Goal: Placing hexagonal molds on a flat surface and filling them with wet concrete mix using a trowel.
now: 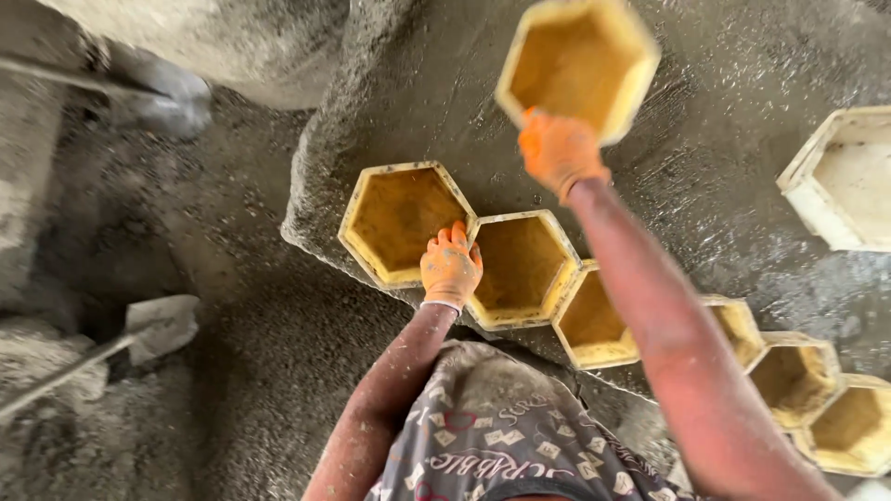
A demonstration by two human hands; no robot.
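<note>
My right hand (560,151), in an orange glove, grips the near rim of an empty yellow hexagonal mould (577,65) and holds it up over the wet grey concrete (705,158). My left hand (451,265), also gloved in orange, rests on the rim where two yellow hexagonal moulds meet: the left one (399,218) and the middle one (520,269). Both lie open side up on the concrete. A third mould (594,325) touches the middle one on its right.
Several more yellow moulds (798,376) run in a row to the lower right. A pale hexagonal mould (849,181) lies at the right edge. A shovel (158,325) lies on grey sand at the left. Another heap of sand (232,37) rises at the top left.
</note>
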